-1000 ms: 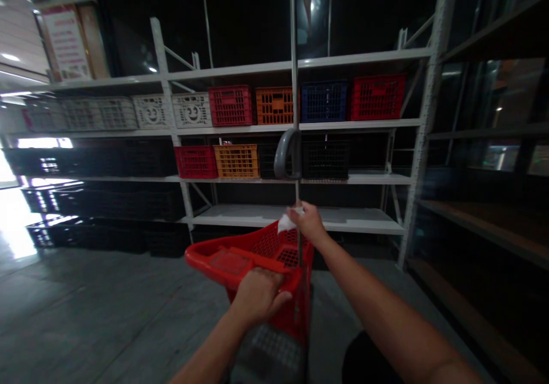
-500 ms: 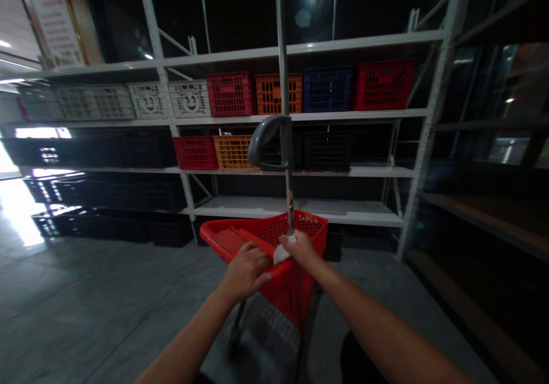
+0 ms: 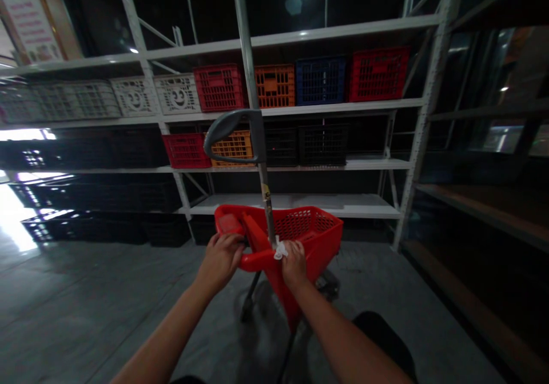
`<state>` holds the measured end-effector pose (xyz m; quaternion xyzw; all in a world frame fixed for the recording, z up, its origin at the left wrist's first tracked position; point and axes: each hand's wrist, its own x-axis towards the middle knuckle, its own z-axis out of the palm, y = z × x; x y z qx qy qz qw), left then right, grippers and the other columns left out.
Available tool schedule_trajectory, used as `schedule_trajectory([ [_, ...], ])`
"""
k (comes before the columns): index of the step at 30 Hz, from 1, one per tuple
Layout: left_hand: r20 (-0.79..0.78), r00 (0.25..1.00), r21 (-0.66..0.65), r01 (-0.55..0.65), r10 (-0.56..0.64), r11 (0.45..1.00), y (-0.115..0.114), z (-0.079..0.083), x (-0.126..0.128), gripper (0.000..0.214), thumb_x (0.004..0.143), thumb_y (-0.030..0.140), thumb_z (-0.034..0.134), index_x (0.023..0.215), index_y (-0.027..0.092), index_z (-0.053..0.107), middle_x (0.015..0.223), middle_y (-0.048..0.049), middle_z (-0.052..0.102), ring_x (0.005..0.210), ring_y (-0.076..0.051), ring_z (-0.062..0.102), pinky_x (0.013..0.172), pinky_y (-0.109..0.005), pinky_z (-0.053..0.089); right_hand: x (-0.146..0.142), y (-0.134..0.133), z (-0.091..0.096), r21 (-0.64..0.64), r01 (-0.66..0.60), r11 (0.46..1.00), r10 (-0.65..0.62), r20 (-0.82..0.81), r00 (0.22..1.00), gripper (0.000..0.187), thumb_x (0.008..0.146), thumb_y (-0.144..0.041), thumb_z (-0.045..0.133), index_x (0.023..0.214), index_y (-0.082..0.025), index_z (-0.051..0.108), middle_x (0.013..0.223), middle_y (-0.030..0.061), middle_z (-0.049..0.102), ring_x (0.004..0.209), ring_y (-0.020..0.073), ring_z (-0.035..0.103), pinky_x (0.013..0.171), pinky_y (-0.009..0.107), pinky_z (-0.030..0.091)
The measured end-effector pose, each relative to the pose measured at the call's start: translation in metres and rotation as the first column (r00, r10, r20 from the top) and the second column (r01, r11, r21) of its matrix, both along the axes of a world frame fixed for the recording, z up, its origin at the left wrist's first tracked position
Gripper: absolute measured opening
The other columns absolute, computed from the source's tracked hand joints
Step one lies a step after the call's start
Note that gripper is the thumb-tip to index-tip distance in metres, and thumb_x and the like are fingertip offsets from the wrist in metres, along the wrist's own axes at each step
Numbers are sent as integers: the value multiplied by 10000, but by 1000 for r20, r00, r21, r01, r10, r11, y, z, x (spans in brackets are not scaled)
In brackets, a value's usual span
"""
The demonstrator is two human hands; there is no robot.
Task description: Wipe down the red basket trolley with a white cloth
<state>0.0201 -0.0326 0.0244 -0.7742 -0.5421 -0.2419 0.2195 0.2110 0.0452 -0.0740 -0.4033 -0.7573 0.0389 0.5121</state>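
Steel shelving (image 3: pixel 326 35) crosses the background, carrying two smiley-faced white crates (image 3: pixel 177 94), two red crates (image 3: pixel 218 87), one orange crate (image 3: pixel 274 86) and one blue crate (image 3: pixel 320 80) up top, with one more red crate (image 3: pixel 185 150), one more orange crate (image 3: pixel 229 148) and two black crates (image 3: pixel 322 144) below. At lower centre, the left hand (image 3: pixel 221 261) clenches the rim of a red shopping cart (image 3: pixel 317 230), while the right hand (image 3: pixel 294 264) pinches a white wipe (image 3: pixel 280 251) against the cart's pole.
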Motion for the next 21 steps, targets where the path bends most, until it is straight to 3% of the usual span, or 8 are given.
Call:
schedule_trajectory([
  [3,10,999,38,-51,51,998,-5,3,21,333,869,355,324,872,215,626,1056,-57,620,1039,-218,503,982,-458,238,-2,-1,3,-78,144,987,-141,44,989,261,835,-118,379,1010,-190,560,1044,64,618,1050,167,500,1056,448,47],
  [5,20,998,19,-66,66,998,-4,5,41,352,873,381,310,902,211,616,1024,-60,635,1007,-212,523,968,-434,258,1,5,7,-161,218,963,-203,103,974,297,865,-155,353,1078,-212,552,1117,64,603,1132,165,461,1052,478,-20],
  [10,40,961,-94,-268,272,959,23,1,78,535,858,513,238,811,146,624,807,-109,672,806,-224,604,828,-384,348,44,41,10,-399,337,853,-237,280,930,332,902,-259,323,1142,-292,550,1164,46,594,1260,213,331,1004,586,-1],
  [12,25,937,-89,-346,350,934,36,-4,79,603,852,544,198,755,132,628,737,-128,669,748,-244,614,750,-377,357,73,54,10,-421,372,827,-256,306,917,320,889,-241,357,1118,-281,576,1173,55,590,1273,244,306,982,620,-10],
  [15,13,936,-7,-351,351,936,48,-11,74,598,865,517,184,742,134,627,718,-125,669,738,-253,615,702,-365,336,102,63,10,-424,413,806,-315,283,906,287,847,-191,419,1039,-201,632,1142,116,603,1268,312,300,954,657,-18],
  [18,16,935,60,-354,354,933,48,-18,68,566,879,473,190,732,140,623,695,-109,665,714,-249,610,688,-364,316,91,52,6,-387,379,840,-300,251,920,303,819,-143,421,1024,-175,641,1129,121,609,1245,299,346,1005,588,85],
  [21,-8,932,98,-360,362,928,42,-23,63,548,881,453,205,708,139,620,655,-102,653,683,-243,597,674,-359,305,49,25,-1,-320,173,932,-129,153,980,379,783,-81,400,1073,-188,619,1150,67,604,1136,194,488,1014,378,288],
])
